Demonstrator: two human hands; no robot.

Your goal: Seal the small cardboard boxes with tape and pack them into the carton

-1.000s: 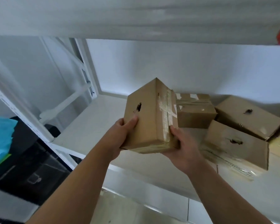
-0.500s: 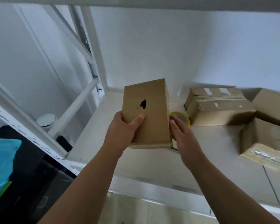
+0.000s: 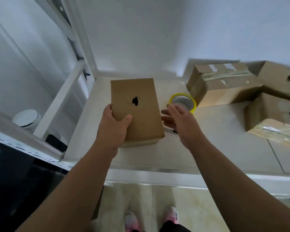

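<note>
Right hand off the box, reaching toward the tape roll; box lower on the shelf than a moment ago.

The left hand [image 3: 115,126] grips the small cardboard box [image 3: 136,110] by its near left edge, thumb across the top, steadying it on or just above the white shelf [image 3: 224,139], probably so the other hand can fetch tape. The right hand [image 3: 179,121] is spread open and empty, near the yellow tape roll [image 3: 182,102]. A dark object beside the box is mostly hidden under that hand. Other cardboard boxes [image 3: 223,84] lie at right, blurred and cropped; no carton is identifiable.
</note>
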